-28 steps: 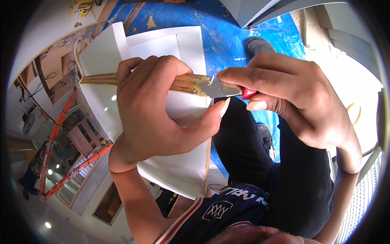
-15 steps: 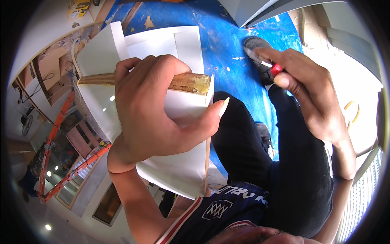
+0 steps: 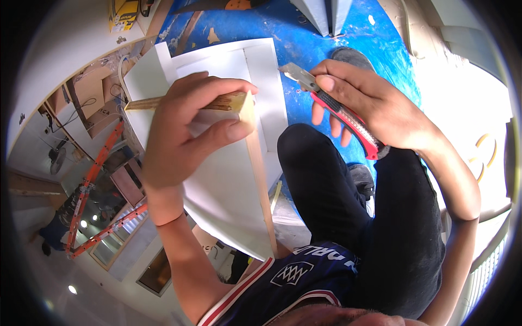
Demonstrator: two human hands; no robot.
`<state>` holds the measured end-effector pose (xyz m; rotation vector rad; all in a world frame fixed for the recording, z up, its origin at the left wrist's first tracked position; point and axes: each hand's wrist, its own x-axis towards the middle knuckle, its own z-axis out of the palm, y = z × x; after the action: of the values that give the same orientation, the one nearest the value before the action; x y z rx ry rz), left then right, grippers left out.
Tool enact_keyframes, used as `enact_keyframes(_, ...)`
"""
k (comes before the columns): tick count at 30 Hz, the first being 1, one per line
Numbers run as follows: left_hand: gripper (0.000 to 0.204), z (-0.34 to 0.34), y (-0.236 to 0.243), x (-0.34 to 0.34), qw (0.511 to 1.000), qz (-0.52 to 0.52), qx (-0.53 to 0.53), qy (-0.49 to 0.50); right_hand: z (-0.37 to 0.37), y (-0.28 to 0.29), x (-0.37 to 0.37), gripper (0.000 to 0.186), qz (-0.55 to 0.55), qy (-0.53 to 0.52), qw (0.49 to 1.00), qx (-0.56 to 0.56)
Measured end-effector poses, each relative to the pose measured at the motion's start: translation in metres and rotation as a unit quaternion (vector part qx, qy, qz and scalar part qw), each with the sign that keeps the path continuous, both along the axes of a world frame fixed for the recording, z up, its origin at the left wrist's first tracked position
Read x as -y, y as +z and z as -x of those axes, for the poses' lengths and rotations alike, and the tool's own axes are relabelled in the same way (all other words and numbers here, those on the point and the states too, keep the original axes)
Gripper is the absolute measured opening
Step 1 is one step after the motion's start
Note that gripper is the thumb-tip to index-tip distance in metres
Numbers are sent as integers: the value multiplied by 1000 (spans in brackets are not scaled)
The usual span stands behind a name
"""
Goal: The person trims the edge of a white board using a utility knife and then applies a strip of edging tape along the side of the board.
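Note:
My left hand (image 3: 176, 130) is closed round a wooden stick (image 3: 225, 101), thumb and fingers pinching near its end. Yellowish residue covers the stick's near end, while its thinner far end points left past the hand. Beneath lies a white panel (image 3: 217, 174) with a raw wood edge, in front of my knee. My right hand (image 3: 380, 106) grips a red and black utility knife (image 3: 348, 119) to the right of the panel. Its metal blade points up and left, toward the panel's far corner, and touches nothing. My thumb rests near the blade end of the handle.
A blue, paint-spotted sheet (image 3: 304, 49) covers the floor. Grey metal legs (image 3: 323, 16) stand at the far side. An orange ladder (image 3: 89, 190) and cardboard (image 3: 92, 89) are on the left. My bent knee (image 3: 310, 146) is beside the panel.
My left thumb, stretched away from the stick before, now presses at its end, and the stick has turned. The knife has swung round, showing its whole handle and blade.

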<state>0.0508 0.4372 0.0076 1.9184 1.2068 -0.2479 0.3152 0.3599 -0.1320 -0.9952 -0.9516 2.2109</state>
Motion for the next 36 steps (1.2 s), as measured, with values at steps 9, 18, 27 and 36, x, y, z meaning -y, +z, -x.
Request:
enact_keyframes(9, 44, -16, 10, -30, 971, 221, -33, 85, -6, -23, 15, 42, 40, -4, 995, -92)
enact_keyframes(18, 45, -12, 7, -10, 991, 96, 11, 93, -7, -18, 11, 38, -1, -25, 997, -67)
enact_keyframes(27, 26, -21, -18, 50, 958, -286, -21, -13, 13, -38, 9, 37, -13, -54, 983, -173)
enact_keyframes(36, 15, -25, -30, 52, 953, -292, 26, 68, 20, -44, 7, 44, -59, -59, 990, -117)
